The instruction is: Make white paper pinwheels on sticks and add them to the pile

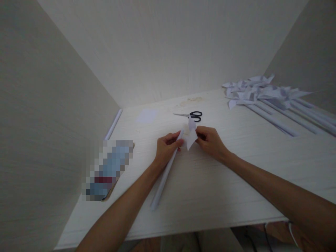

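My left hand is closed around the upper end of a rolled paper tube, which slants down toward the table's front edge. Just to the right of the tube's top, my right hand pinches a folded white paper pinwheel by its right side. The pinwheel's points stick up and down between the two hands. Whether it touches the tube I cannot tell. Behind the hands lie scissors with black handles, their blades pointing left.
Several finished paper pinwheels on tubes are heaped at the back right. A white paper square lies at the back left. Another paper tube rests along the left wall, near a pixelated flat object. Panels enclose the white table.
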`<state>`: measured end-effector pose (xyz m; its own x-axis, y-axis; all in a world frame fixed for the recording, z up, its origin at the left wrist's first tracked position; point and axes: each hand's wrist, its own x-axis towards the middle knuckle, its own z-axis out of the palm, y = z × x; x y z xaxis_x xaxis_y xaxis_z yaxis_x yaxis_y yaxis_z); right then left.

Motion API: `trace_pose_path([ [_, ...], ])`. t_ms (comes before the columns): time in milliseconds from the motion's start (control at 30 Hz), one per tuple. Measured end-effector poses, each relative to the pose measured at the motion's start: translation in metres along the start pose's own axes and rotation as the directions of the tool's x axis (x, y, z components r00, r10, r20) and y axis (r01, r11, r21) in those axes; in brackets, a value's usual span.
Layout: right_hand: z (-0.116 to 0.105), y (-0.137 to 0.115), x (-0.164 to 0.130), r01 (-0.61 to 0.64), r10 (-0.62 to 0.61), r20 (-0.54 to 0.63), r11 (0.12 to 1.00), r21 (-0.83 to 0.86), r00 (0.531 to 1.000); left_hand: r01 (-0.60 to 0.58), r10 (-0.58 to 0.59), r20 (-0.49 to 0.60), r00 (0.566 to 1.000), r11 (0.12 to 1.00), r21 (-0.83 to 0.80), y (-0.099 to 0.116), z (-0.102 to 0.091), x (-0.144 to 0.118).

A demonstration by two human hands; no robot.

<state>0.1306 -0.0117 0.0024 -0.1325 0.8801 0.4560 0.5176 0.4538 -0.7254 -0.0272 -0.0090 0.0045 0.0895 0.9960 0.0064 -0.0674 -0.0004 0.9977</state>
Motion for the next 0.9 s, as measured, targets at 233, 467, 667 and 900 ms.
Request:
trace_pose_path([
  [233, 0.001, 0.001, 0.000, -0.007, 0.007, -0.011, 1.000, 0.020, 1.000, 0.000, -0.001, 0.029, 1.000, 1.000, 0.028, 0.001, 0.000, -0.001],
  [467, 0.004, 0.004, -0.001, -0.030, 0.029, 0.007, 0.999, 0.037, 1.000, 0.090, -0.090, 0.010, 0.996, 0.996, -0.010, 0.004, -0.001, 0.002],
  [667, 0.001, 0.011, 0.005, -0.103, 0.099, -0.064, 0.992, -0.068, 0.993, 0.173, -0.181, -0.029, 0.983, 0.967, -0.188, 0.004, -0.008, 0.007],
  [900, -0.001, 0.023, 0.009, -0.184, 0.193, 0.022, 0.960, -0.211, 0.981, 0.234, -0.233, 0.037, 0.972, 0.928, -0.291, 0.002, -0.007, 0.006],
])
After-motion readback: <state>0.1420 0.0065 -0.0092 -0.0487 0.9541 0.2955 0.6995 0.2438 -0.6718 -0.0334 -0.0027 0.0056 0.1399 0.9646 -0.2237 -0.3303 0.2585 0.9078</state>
